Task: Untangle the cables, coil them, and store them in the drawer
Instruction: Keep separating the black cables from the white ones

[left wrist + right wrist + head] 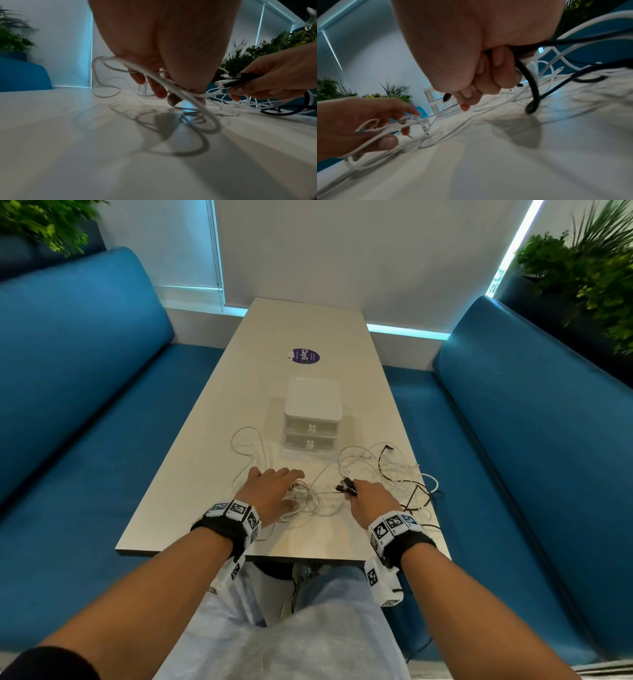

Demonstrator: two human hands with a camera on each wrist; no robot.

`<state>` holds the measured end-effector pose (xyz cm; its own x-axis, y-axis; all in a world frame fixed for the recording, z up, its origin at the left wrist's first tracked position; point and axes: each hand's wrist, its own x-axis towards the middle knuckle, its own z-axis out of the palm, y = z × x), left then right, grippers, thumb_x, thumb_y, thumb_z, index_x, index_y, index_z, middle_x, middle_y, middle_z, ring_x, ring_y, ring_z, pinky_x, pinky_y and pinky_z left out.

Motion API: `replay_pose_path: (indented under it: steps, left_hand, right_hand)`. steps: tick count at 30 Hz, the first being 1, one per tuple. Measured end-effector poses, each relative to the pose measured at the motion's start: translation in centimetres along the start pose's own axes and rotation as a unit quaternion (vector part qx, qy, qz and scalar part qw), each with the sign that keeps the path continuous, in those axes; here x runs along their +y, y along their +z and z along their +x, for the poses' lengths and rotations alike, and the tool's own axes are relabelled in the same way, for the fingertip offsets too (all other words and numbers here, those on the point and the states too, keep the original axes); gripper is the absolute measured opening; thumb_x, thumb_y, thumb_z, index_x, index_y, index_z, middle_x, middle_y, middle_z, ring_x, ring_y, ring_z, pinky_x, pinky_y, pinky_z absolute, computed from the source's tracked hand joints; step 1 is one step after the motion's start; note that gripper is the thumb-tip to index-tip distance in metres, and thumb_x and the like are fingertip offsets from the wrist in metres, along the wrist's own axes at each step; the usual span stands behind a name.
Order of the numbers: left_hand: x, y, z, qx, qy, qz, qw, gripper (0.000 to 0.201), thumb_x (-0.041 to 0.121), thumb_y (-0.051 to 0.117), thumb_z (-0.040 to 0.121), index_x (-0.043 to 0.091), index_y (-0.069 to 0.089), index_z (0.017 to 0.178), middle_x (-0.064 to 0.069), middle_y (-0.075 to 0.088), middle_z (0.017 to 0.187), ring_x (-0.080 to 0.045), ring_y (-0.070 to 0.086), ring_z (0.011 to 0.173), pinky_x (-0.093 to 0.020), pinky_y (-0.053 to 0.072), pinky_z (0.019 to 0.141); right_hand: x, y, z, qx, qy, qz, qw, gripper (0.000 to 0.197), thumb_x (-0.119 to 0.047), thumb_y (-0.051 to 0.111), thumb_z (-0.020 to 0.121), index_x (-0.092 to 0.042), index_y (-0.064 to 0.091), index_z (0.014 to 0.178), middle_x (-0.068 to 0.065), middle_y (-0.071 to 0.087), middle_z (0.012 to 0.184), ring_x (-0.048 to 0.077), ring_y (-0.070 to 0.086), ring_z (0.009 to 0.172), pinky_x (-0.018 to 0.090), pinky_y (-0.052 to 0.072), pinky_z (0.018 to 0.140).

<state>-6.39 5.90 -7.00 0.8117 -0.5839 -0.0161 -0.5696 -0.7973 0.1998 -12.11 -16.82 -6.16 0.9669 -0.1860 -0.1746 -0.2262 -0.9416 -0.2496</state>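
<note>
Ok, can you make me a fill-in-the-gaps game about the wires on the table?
1. The right hand holds a bunch of cable plugs, some white and some ____.
2. The small white plastic drawer box has ____ drawers, both closed.
3. The left hand reaches into the tangled ____ cables.
4. The round sticker on the long pale table is ____.

Missing words: black, two, white, purple

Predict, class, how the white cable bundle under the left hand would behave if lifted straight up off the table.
The white cable bundle would probably sag in floppy loops, as its strands already curl loosely on the table. It likely drags neighbours along, since strands run to the right hand and cross the black cable.
</note>
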Motion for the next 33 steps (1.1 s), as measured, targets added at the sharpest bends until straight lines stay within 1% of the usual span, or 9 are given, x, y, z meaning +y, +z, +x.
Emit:
replay_pose_path:
  steps: [3, 8, 10, 12, 14, 18, 21, 24, 33]
  left_hand:
    - [-0.1, 0.6, -0.4, 0.022, 0.008, 0.04, 0.999, 0.048, 0.046, 0.044, 0.099, 0.046, 0.031, 0.144, 0.008, 0.054, 0.121, -0.02, 0.054, 0.104, -0.041, 0.029, 0.09]
    - [0.3, 0.4, -0.4, 0.044, -0.025, 0.114, 0.992, 0.042, 0.059, 0.037, 0.093, 0.039, 0.058, 0.123, 0.004, 0.053, 0.123, -0.026, 0.043, 0.116, -0.046, 0.024, 0.101]
    - [0.8, 0.2, -0.1, 0.07, -0.001, 0.128, 0.989, 0.038, 0.052, 0.047, 0.09, 0.031, 0.066, 0.116, 0.004, 0.05, 0.132, -0.027, 0.036, 0.129, -0.049, 0.02, 0.108]
    - [1.8, 0.3, 0.5, 0.084, 0.033, 0.075, 0.993, 0.033, 0.036, 0.053, 0.089, 0.027, 0.064, 0.119, 0.005, 0.05, 0.135, -0.022, 0.035, 0.134, -0.047, 0.019, 0.111]
    - [2.7, 0.7, 1.2, 0.062, 0.046, 0.019, 0.997, 0.032, 0.026, 0.051, 0.091, 0.026, 0.062, 0.121, 0.006, 0.057, 0.125, -0.018, 0.042, 0.126, -0.042, 0.023, 0.11]
    - [2.1, 2.0, 1.4, 0.028, 0.018, 0.014, 0.999, 0.018, 0.028, 0.045, 0.097, 0.023, 0.059, 0.107, 0.003, 0.062, 0.106, -0.022, 0.054, 0.107, -0.039, 0.029, 0.098]
    - [0.2, 2.8, 1.2, 0.023, 0.012, 0.035, 0.999, 0.021, 0.024, 0.043, 0.1, 0.02, 0.061, 0.111, 0.001, 0.06, 0.11, -0.022, 0.051, 0.11, -0.036, 0.031, 0.093]
    - [-0.8, 2.8, 1.1, 0.026, 0.013, 0.03, 0.999, 0.027, 0.03, 0.039, 0.105, 0.022, 0.062, 0.114, 0.001, 0.06, 0.107, -0.023, 0.052, 0.107, -0.037, 0.032, 0.092]
    - [1.4, 2.6, 1.2, 0.064, 0.0, 0.107, 0.992, 0.028, 0.033, 0.038, 0.101, 0.025, 0.065, 0.108, 0.003, 0.06, 0.106, -0.023, 0.049, 0.111, -0.047, 0.024, 0.103]
  right_hand:
    - [0.1, -0.2, -0.3, 0.004, 0.013, -0.012, 1.0, 0.027, -0.035, 0.043, 0.102, -0.015, 0.058, 0.112, 0.011, 0.064, 0.105, 0.031, 0.062, 0.093, 0.035, 0.046, 0.071]
    - [-1.1, -0.3, -0.5, -0.007, -0.012, 0.025, 1.0, 0.027, -0.034, 0.047, 0.101, -0.014, 0.059, 0.114, 0.013, 0.065, 0.105, 0.032, 0.063, 0.093, 0.036, 0.051, 0.075]
    - [-1.8, -0.1, -0.4, -0.005, -0.028, 0.049, 0.998, 0.028, -0.033, 0.049, 0.1, -0.012, 0.06, 0.114, 0.014, 0.066, 0.104, 0.033, 0.063, 0.093, 0.037, 0.052, 0.076]
    - [-2.4, 0.0, -0.4, 0.0, -0.041, 0.069, 0.997, 0.026, -0.032, 0.05, 0.1, -0.012, 0.06, 0.112, 0.014, 0.067, 0.102, 0.033, 0.063, 0.091, 0.037, 0.052, 0.074]
    - [-2.5, 0.1, -0.4, 0.008, -0.048, 0.079, 0.996, 0.025, -0.032, 0.05, 0.1, -0.012, 0.061, 0.11, 0.015, 0.068, 0.1, 0.033, 0.064, 0.089, 0.038, 0.053, 0.074]
    - [-1.4, -0.4, -0.3, 0.026, -0.012, 0.091, 0.995, 0.027, -0.035, 0.05, 0.099, -0.014, 0.061, 0.113, 0.014, 0.067, 0.102, 0.035, 0.064, 0.09, 0.042, 0.054, 0.077]
    - [0.8, -1.5, -0.1, 0.045, 0.036, 0.063, 0.996, 0.025, -0.031, 0.047, 0.1, -0.014, 0.059, 0.113, 0.014, 0.066, 0.105, 0.035, 0.063, 0.095, 0.038, 0.052, 0.077]
    - [2.8, -2.0, 0.0, 0.047, 0.08, 0.019, 0.996, 0.022, -0.03, 0.045, 0.1, -0.016, 0.058, 0.11, 0.011, 0.064, 0.106, 0.032, 0.063, 0.096, 0.034, 0.046, 0.073]
    - [0.0, -0.9, -1.1, 0.104, 0.021, 0.063, 0.992, 0.027, -0.035, 0.039, 0.102, -0.014, 0.053, 0.111, 0.013, 0.063, 0.099, 0.035, 0.062, 0.088, 0.039, 0.05, 0.072]
